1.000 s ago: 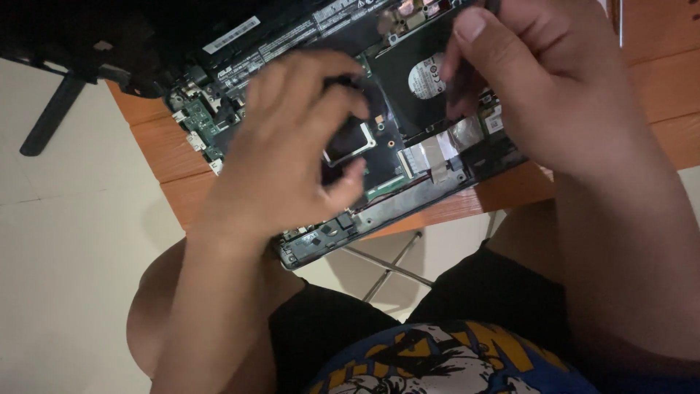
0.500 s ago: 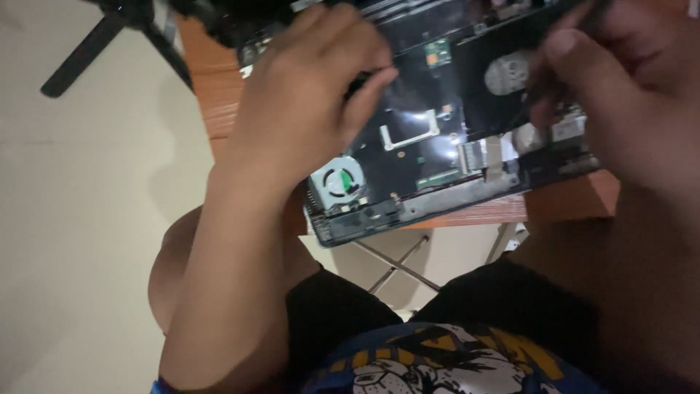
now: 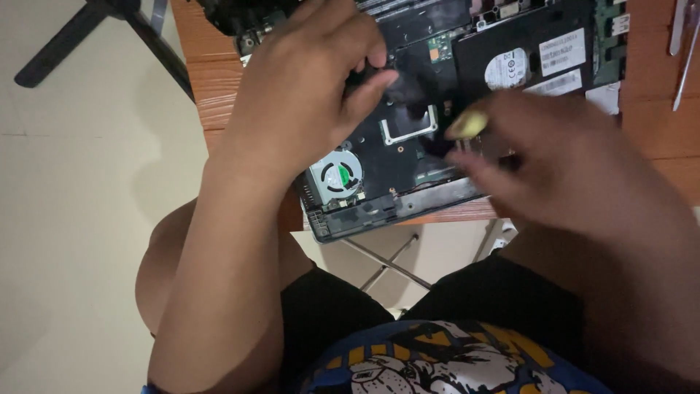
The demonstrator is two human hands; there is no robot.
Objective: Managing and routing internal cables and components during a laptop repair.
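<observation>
An opened black laptop point(image 3: 408, 198) lies with its insides up on a wooden table point(image 3: 219, 87). A round cooling fan point(image 3: 337, 177) sits near its front left corner, and a hard drive point(image 3: 539, 58) with white labels sits at the back right. My left hand point(image 3: 306, 87) rests over the middle of the board, its thumb and fingers pinched on a black flap point(image 3: 397, 86). My right hand point(image 3: 576, 168) is blurred by motion over the laptop's front right part, fingertips near the front edge. What it holds, if anything, is hidden.
Thin metal tools point(image 3: 682, 44) lie on the table at the far right. A black stand leg point(image 3: 58, 51) crosses the pale floor at the upper left. Metal table struts point(image 3: 386, 263) run below the table edge, above my knees.
The view has shifted, so the laptop sits more central. My right hand has come down from the hard drive towards the front edge. My left hand stays on the board's middle.
</observation>
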